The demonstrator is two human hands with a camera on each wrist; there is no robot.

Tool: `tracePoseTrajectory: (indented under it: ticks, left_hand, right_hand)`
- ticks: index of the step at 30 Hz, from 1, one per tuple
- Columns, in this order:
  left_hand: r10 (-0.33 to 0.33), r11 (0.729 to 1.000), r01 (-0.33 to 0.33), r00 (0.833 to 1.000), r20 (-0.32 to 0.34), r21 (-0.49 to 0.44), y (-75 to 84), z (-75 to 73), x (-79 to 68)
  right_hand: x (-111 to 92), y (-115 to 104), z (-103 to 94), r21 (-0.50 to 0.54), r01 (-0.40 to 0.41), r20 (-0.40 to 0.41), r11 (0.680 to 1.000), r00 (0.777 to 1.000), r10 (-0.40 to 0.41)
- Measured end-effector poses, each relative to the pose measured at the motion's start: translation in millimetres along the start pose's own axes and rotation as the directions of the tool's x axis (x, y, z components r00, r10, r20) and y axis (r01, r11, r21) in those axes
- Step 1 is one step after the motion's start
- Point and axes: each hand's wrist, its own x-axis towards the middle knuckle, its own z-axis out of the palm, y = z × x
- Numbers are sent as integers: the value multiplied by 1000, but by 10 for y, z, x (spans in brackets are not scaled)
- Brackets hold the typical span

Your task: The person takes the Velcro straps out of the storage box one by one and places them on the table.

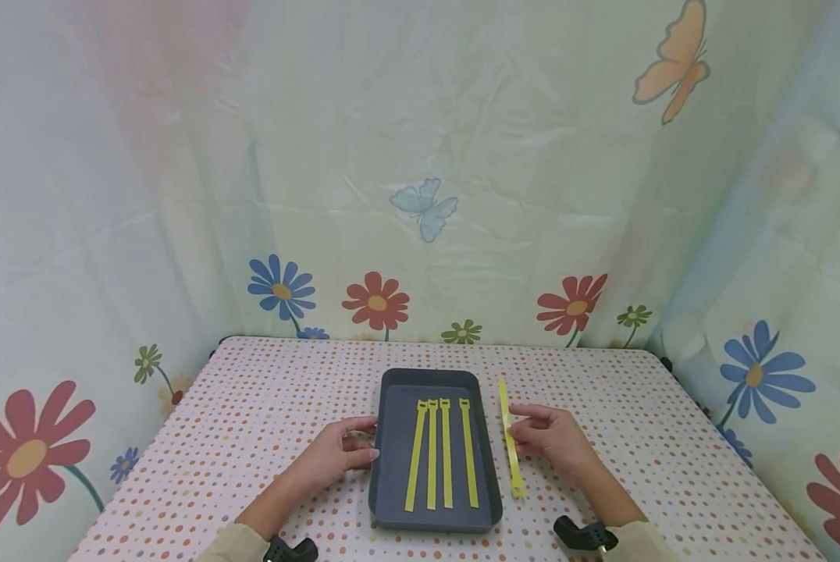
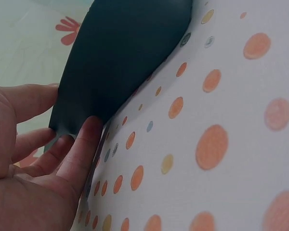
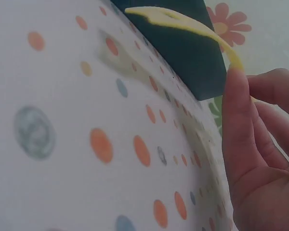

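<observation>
A dark grey tray lies in front of me, with several yellow cable ties laid lengthwise inside, their slotted heads at the far end. My left hand rests its fingertips against the tray's left side; in the left wrist view the thumb touches the outer wall low down. Right of the tray, my right hand pinches another yellow cable tie near its middle, slotted head toward me. The right wrist view shows this tie bowed and raised off the table, its shadow below.
Under everything is a table covered in a dotted cloth. A curtain printed with flowers and butterflies hangs behind the far edge and along both sides. Dark wrist straps sit at both sleeves.
</observation>
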Motion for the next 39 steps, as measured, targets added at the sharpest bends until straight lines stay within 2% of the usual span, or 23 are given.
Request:
tracePoseTrajectory:
  ticks: [8, 15, 25, 33, 39]
  left_hand:
    - [2, 1000, -2, 1000, -3, 14, -19, -10, 10]
    - [-8, 1000, 8, 1000, -1, 11, -13, -11, 6]
    - [-5, 999, 6, 1000, -11, 43, -16, -9, 11]
    - [-11, 999, 11, 1000, -13, 47, -7, -7, 11]
    - [-8, 1000, 8, 1000, -8, 28, -5, -8, 8]
  right_hand:
    - [44, 49, 19, -54, -25, -17, 998, 1000, 24]
    - [58, 28, 86, -175, -90, -80, 980, 994, 77]
    - [55, 22, 126, -222, -76, -85, 972, 995, 58]
    - [61, -31, 164, -312, -85, -90, 946, 994, 59]
    - [51, -95, 203, -363, -120, -112, 924, 990, 84]
